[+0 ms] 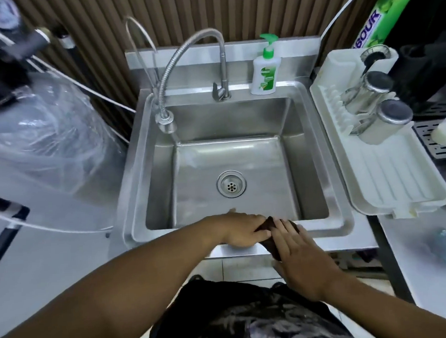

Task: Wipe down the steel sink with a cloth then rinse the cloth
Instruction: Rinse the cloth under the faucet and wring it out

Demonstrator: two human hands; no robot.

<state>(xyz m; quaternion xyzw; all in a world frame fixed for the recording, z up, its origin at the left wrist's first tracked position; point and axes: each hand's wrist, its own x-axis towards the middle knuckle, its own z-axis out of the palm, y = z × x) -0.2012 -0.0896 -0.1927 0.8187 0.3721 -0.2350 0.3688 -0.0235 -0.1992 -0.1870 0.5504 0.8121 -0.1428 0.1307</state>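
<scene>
The steel sink (149, 173) fills the middle of the view, with a round drain (231, 183) in its floor. A dark brown cloth (270, 247) is draped over the sink's front rim. My left hand (242, 231) presses on the cloth's left end at the rim. My right hand (298, 258) lies flat over the cloth's right part, fingers spread, so most of the cloth is hidden. A flexible steel faucet (181, 59) arches over the basin's back left, its nozzle pointing down.
A green-and-white soap pump bottle (264, 72) stands on the back ledge. On the right is a white drying rack (389, 174) with upturned steel cups (373, 86). A large plastic-wrapped water jug (45, 138) is on the left.
</scene>
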